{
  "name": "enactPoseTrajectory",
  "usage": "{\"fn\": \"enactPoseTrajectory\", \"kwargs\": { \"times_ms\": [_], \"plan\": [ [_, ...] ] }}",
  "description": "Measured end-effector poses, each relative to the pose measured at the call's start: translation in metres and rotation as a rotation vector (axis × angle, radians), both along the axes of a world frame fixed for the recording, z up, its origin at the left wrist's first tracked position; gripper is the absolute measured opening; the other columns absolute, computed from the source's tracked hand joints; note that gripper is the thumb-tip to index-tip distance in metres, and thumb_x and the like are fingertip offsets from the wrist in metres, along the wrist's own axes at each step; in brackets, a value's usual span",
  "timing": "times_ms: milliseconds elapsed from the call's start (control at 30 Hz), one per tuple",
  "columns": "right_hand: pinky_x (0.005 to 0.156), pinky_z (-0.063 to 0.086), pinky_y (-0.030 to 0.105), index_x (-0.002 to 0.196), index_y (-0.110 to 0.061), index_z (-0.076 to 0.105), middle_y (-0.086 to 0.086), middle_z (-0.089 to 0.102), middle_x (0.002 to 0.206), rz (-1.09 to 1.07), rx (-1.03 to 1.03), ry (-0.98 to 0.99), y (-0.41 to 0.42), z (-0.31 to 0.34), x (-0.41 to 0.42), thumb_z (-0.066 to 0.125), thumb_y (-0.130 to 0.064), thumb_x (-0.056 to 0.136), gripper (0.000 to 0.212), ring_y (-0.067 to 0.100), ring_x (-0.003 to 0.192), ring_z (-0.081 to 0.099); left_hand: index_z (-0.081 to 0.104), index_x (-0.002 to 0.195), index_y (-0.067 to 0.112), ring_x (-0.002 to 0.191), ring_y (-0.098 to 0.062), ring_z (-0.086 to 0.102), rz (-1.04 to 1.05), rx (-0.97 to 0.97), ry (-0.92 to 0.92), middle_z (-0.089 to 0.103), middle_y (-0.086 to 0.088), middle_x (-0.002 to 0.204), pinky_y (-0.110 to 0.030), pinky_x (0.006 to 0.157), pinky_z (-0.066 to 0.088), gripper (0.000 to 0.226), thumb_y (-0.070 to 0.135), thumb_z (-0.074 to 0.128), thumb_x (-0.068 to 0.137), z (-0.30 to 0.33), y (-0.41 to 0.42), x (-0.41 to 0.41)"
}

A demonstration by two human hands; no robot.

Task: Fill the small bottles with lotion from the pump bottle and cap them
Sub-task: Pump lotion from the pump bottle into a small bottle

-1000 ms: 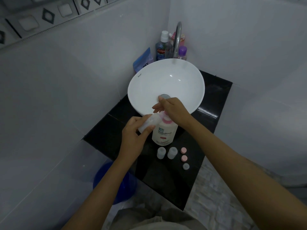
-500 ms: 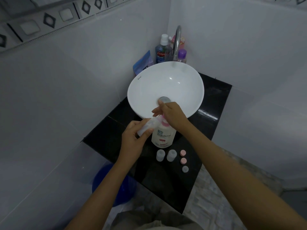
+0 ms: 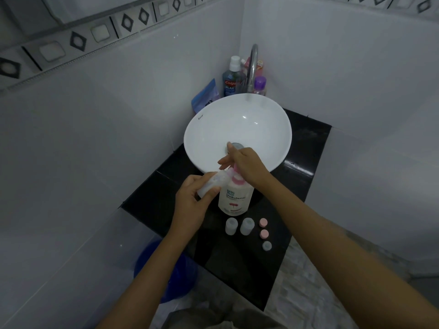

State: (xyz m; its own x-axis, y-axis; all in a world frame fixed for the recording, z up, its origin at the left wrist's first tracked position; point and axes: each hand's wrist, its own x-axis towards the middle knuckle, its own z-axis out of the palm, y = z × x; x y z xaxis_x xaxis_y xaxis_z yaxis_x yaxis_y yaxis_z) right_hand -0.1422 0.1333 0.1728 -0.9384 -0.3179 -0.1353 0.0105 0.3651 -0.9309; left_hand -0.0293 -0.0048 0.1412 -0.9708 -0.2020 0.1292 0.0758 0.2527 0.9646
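A white pump bottle (image 3: 235,198) with a pink pump stands on the black counter (image 3: 237,269) in front of the basin. My right hand (image 3: 247,167) rests on top of the pump head, fingers straight. My left hand (image 3: 192,205) grips a small translucent bottle (image 3: 212,182), tilted with its mouth at the pump's spout. Two more small bottles (image 3: 231,226) (image 3: 247,225) stand uncapped in front of the pump bottle. To their right lie two pink caps (image 3: 263,222) (image 3: 264,233) and a pale cap (image 3: 267,246).
A white round basin (image 3: 209,129) sits on the counter, with a chrome tap (image 3: 253,65) behind it. A mouthwash bottle (image 3: 231,79), a purple-capped bottle (image 3: 260,85) and a blue pouch (image 3: 206,96) stand in the corner. Below the counter is a blue bucket (image 3: 166,269).
My view has shifted slightly. Both hands stay at the pump bottle, the left holding the small bottle at the spout, the right on the pump head.
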Motion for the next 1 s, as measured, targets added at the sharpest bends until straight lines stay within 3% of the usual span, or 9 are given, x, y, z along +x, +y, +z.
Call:
{"fn": "enactPoseTrajectory", "kwargs": {
  "times_ms": [133, 300, 500, 700, 833, 1000],
  "plan": [
    [0.081, 0.046, 0.027, 0.084, -0.007, 0.074, 0.005, 0.073, 0.078, -0.055, 0.029, 0.038, -0.003, -0.01, 0.0, 0.033, -0.031, 0.1, 0.051, 0.008, 0.074, 0.061, 0.058, 0.116, 0.039, 0.093, 0.004, 0.055, -0.001, -0.003, -0.019, 0.056, 0.0, 0.104, -0.009, 0.078, 0.047, 0.034, 0.022, 0.064, 0.087, -0.004, 0.0, -0.001],
    [0.071, 0.045, 0.025, 0.083, -0.006, 0.074, 0.003, 0.072, 0.077, -0.064, 0.061, 0.034, -0.004, -0.02, 0.003, 0.034, -0.03, 0.099, 0.05, 0.009, 0.073, 0.062, 0.061, 0.124, 0.024, 0.1, -0.01, 0.057, 0.001, 0.002, -0.078, 0.056, -0.004, 0.108, -0.023, 0.086, 0.049, 0.038, 0.021, 0.065, 0.087, -0.009, 0.0, 0.0],
    [0.081, 0.048, 0.028, 0.082, -0.007, 0.074, 0.003, 0.071, 0.073, -0.043, -0.009, 0.049, -0.002, -0.009, -0.001, 0.036, -0.031, 0.099, 0.048, 0.009, 0.072, 0.063, 0.059, 0.118, 0.034, 0.095, -0.005, 0.057, 0.004, -0.003, -0.025, 0.057, -0.003, 0.104, -0.01, 0.078, 0.048, 0.034, 0.021, 0.065, 0.086, 0.001, -0.001, -0.001],
    [0.069, 0.044, 0.023, 0.083, -0.006, 0.074, 0.007, 0.072, 0.079, -0.123, 0.018, 0.051, -0.005, -0.017, 0.002, 0.035, -0.029, 0.1, 0.048, 0.009, 0.071, 0.061, 0.059, 0.12, 0.032, 0.098, -0.009, 0.058, 0.005, 0.012, -0.053, 0.057, -0.004, 0.107, -0.015, 0.08, 0.049, 0.036, 0.02, 0.065, 0.086, -0.002, 0.0, -0.003],
    [0.076, 0.048, 0.03, 0.085, -0.004, 0.072, 0.011, 0.073, 0.084, -0.107, 0.054, 0.009, -0.005, -0.018, 0.005, 0.034, -0.03, 0.099, 0.048, 0.013, 0.073, 0.062, 0.059, 0.123, 0.028, 0.096, -0.004, 0.056, 0.009, -0.02, -0.066, 0.056, -0.003, 0.107, -0.012, 0.078, 0.048, 0.037, 0.021, 0.065, 0.087, -0.006, -0.001, -0.003],
    [0.08, 0.046, 0.024, 0.085, -0.003, 0.073, 0.003, 0.07, 0.074, -0.066, 0.012, 0.028, -0.003, -0.004, 0.001, 0.036, -0.03, 0.099, 0.048, 0.007, 0.073, 0.062, 0.061, 0.122, 0.022, 0.099, -0.01, 0.058, 0.008, -0.025, -0.03, 0.056, -0.005, 0.107, -0.01, 0.08, 0.048, 0.035, 0.02, 0.065, 0.087, 0.001, -0.002, -0.005]
  ]
}}
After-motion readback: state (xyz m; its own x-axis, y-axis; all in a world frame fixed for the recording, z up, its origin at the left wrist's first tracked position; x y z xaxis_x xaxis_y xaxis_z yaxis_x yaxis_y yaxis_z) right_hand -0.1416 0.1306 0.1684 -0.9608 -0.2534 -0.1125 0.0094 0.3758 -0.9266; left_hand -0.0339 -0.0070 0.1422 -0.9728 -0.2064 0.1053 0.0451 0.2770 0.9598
